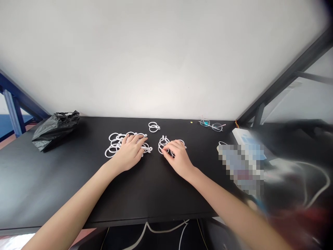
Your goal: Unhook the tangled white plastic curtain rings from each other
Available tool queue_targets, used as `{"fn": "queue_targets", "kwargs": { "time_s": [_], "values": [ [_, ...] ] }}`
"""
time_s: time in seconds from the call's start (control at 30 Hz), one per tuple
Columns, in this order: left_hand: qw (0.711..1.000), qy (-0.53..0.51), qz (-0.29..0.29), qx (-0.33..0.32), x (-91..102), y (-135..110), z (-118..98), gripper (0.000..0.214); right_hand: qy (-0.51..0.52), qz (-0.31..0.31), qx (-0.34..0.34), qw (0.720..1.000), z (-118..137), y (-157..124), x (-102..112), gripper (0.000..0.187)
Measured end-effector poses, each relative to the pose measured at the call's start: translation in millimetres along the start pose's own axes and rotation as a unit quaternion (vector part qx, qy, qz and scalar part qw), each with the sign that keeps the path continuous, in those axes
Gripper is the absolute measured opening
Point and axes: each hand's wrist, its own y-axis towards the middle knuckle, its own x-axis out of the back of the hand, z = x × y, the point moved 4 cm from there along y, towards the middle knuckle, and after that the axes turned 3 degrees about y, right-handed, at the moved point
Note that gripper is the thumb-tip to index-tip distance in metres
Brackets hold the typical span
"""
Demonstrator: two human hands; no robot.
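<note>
White cables (156,231) hang below the near edge of the black table (78,180). The near half of the tabletop is bare, so both forearms cross open room to reach the middle.

The left hand (130,152) lies open, palm down with fingers spread, on the right end of a large heap of white rings (116,143). The heap lies flat and runs left to right. The right hand (179,158) is just to its right, well apart from the left. Its fingers are bent, with their tips on a small cluster of rings (166,146); whether they pinch a ring cannot be told. Some rings in that cluster stand on edge (the rest lie flat).

Between and beyond the two groups, two loose rings (154,127) lie flat near the far edge. A crumpled black bag (56,128) sits at the far left, well clear of the hands. Spectacles (212,125) lie at the far right, and a white box (246,137) sits just beside them, nearer the right edge. A pale wall (156,62) closes off the far side of the table.
</note>
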Motion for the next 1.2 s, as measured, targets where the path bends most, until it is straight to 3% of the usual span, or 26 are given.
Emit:
{"fn": "queue_targets", "kwargs": {
  "time_s": [0.27,0.43,0.53,0.63,0.7,0.77,1.0,1.2],
  "values": [
    [1.0,0.006,0.004,-0.003,4.3,-0.6,-4.3,0.046,0.099,-0.11,0.035,0.988,8.3,-0.1,13.1,0.009],
    [0.987,-0.154,-0.049,0.011,24.4,1.3,-18.6,0.037,0.128,-0.09,0.057,0.986,12.4,-2.2,10.4,0.007],
    [0.943,-0.33,-0.027,0.024,27.0,0.5,-32.9,0.037,0.15,-0.058,0.091,0.983,17.4,-4.3,6.9,0.009],
    [0.872,-0.488,0.02,0.026,19.8,-0.8,-45.6,0.038,0.161,-0.036,0.125,0.978,21.8,-6.7,3.8,0.011],
    [0.833,-0.55,0.034,0.038,14.5,-1.2,-48.6,0.038,0.157,-0.029,0.137,0.978,23.5,-7.8,2.2,0.012],
    [0.816,-0.574,0.039,0.051,10.9,-1.2,-48.8,0.036,0.152,-0.024,0.14,0.978,24.6,-8.2,0.9,0.012],
    [0.827,-0.559,0.058,0.033,12.4,-2.3,-57.8,0.037,0.109,-0.007,0.138,0.984,30.0,-5.2,1.8,0.013],
    [0.851,-0.521,0.028,0.063,12.3,-1.4,-56.3,0.04,0.119,-0.009,0.12,0.986,30.1,-6.2,0.9,0.013]
  ]
}}
